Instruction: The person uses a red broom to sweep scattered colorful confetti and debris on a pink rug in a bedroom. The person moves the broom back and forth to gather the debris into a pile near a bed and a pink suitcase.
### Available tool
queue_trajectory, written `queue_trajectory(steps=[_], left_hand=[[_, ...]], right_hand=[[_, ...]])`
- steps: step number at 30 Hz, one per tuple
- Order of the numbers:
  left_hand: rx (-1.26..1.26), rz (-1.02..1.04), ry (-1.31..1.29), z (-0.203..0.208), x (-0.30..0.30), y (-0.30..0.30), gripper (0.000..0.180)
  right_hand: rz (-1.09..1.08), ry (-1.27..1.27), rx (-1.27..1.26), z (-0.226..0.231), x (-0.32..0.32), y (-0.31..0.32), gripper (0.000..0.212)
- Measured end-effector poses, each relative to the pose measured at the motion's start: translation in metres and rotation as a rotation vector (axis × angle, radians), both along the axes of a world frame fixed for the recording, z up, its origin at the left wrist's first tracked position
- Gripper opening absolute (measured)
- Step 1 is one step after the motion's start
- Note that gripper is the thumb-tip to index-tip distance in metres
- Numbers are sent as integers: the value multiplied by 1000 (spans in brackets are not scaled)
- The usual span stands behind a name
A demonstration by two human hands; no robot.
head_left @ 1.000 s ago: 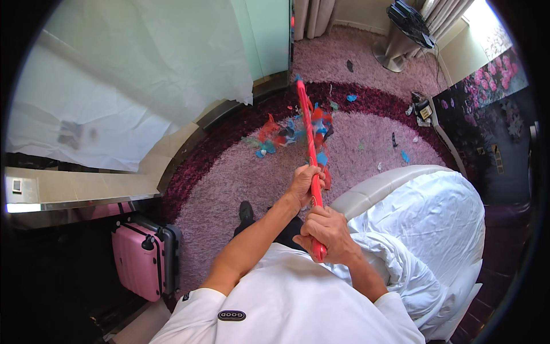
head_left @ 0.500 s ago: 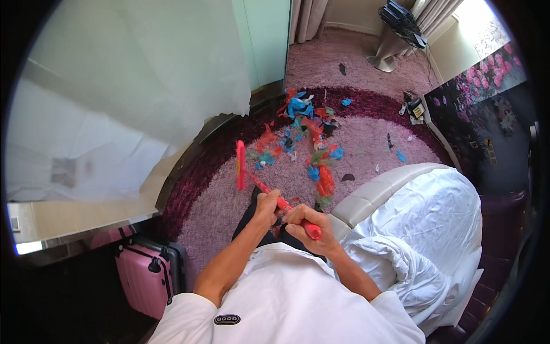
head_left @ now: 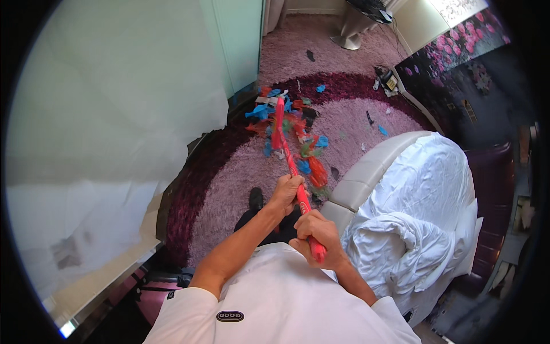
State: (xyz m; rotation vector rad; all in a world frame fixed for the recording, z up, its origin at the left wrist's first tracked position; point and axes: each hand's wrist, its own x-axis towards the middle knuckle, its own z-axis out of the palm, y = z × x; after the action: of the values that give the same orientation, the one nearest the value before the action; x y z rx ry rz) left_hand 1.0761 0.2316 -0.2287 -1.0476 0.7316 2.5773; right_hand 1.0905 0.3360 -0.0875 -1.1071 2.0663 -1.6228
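Both my hands are wrapped round the handle of a red broom (head_left: 290,159) with a long, narrow, pinkish-red head. My left hand (head_left: 287,192) grips partway down the handle, and my right hand (head_left: 318,230) closes on it near its end, close to my shirt. The broom reaches forward from me, its head over a scatter of crumpled plastic scraps (head_left: 317,173) in red, blue and green. Whether the head touches the carpet cannot be made out. More scraps, such as a blue one (head_left: 259,111), lie beside the head.
Pink-and-purple shaggy carpet (head_left: 349,112) covers the floor. A padded grey-white bed edge (head_left: 355,183) with rumpled white sheets (head_left: 418,195) stands at my right. White sheeting (head_left: 126,114) hangs at left, above a pink suitcase (head_left: 152,301). A metal pedestal (head_left: 349,31) stands far off.
The broom's head has swung from the left to over the scraps, away from me. Its handle now points more straight ahead, and my left hand has moved slightly forward and right. The view has shifted.
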Motion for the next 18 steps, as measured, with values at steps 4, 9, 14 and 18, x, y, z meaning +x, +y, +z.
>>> queue_trajectory(steps=[4, 9, 14, 18], left_hand=[[-56, -52, -68, 17, -1, -5, 10], [-65, 5, -218, -9, 14, -6, 10], [27, 21, -211, -36, -5, -3, 11], [103, 52, -124, -31, -64, 11, 12]], right_hand=[[-67, -110, -67, 10, -7, 1, 23], [-39, -311, 24, -9, -17, 7, 20], [-38, -377, -20, -26, -47, 1, 21], [-17, -196, 45, -20, -103, 11, 22]])
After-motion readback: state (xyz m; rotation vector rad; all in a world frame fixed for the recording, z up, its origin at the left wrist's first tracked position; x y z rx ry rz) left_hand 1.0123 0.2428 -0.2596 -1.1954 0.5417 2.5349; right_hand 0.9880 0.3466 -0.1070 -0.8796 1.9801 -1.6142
